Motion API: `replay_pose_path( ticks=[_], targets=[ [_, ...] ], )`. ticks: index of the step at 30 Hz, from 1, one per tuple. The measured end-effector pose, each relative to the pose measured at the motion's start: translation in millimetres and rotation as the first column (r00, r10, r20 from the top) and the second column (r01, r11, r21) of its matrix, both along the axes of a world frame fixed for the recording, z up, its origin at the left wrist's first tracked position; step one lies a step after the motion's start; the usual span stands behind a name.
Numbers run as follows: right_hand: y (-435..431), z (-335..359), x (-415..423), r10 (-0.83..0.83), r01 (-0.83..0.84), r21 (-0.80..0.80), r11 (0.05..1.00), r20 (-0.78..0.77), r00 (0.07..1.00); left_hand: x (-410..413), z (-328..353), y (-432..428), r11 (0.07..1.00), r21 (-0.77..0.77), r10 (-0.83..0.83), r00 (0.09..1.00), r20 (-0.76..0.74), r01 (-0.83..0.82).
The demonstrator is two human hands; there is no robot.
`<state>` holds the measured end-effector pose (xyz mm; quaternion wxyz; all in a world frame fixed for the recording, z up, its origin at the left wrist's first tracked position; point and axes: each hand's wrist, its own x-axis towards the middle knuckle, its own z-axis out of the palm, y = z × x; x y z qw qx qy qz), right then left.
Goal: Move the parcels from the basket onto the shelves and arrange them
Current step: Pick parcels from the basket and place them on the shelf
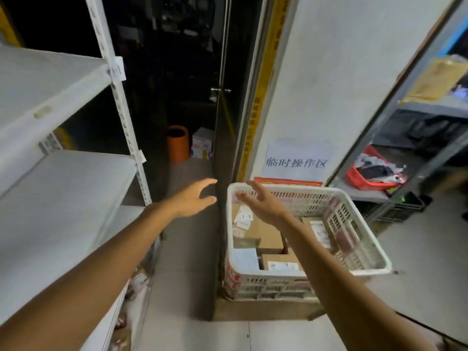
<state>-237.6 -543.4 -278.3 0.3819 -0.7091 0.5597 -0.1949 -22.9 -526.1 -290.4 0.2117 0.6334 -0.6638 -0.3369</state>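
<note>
Parcels (269, 236) in basket (375, 252) partly covered by spread, empty right hand (263, 204); left hand (190, 198) spread, empty too.

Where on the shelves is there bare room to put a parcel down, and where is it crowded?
The middle board, left of the slotted upright, is bare over all its visible surface; so is the upper board above it. Crowded: the white basket, packed with parcels, few gaps between them, and the right shelf's red basket.
</note>
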Motion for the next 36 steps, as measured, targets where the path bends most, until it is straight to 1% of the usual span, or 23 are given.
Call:
replay_pose_path(
  ticks=[5,10,16,20,23,26,28,31,36],
  targets=[
    [-2,-35,-49,-0.108,0.103,0.055,0.993,0.085,0.991,-48,-47,-36,0.987,0.086,-0.134,0.991,-0.018,0.135],
    [-16,-69,-96,-0.213,0.198,0.164,0.966,0.078,0.974,-91,-81,-62,0.959,0.150,-0.244,0.970,0.013,0.239],
    [-56,-118,-157,-0.224,0.217,0.289,0.932,-0.011,0.975,-137,-118,-106,0.937,0.243,-0.270,0.962,0.043,0.252],
    [-88,-147,-208,-0.199,0.193,0.361,0.913,-0.021,0.980,-180,-137,-136,0.917,0.317,-0.280,0.957,0.075,0.243],
    [-110,-169,-247,-0.248,0.231,0.429,0.873,-0.017,0.969,-220,-154,-159,0.888,0.387,-0.306,0.947,0.095,0.247],
    [-129,-189,-282,-0.269,0.246,0.489,0.837,-0.023,0.963,-259,-172,-178,0.874,0.437,-0.272,0.959,0.074,0.215],
    [-141,-198,-301,-0.303,0.269,0.532,0.803,-0.023,0.953,-280,-184,-189,0.856,0.461,-0.296,0.953,0.062,0.236],
    [-157,-213,-326,-0.317,0.293,0.560,0.775,-0.056,0.947,-302,-200,-207,0.823,0.488,-0.358,0.933,0.048,0.291],
    [-186,-251,-364,-0.352,0.374,0.564,0.736,-0.154,0.923,-339,-248,-249,0.800,0.492,-0.400,0.916,0.012,0.343]
  ],
)
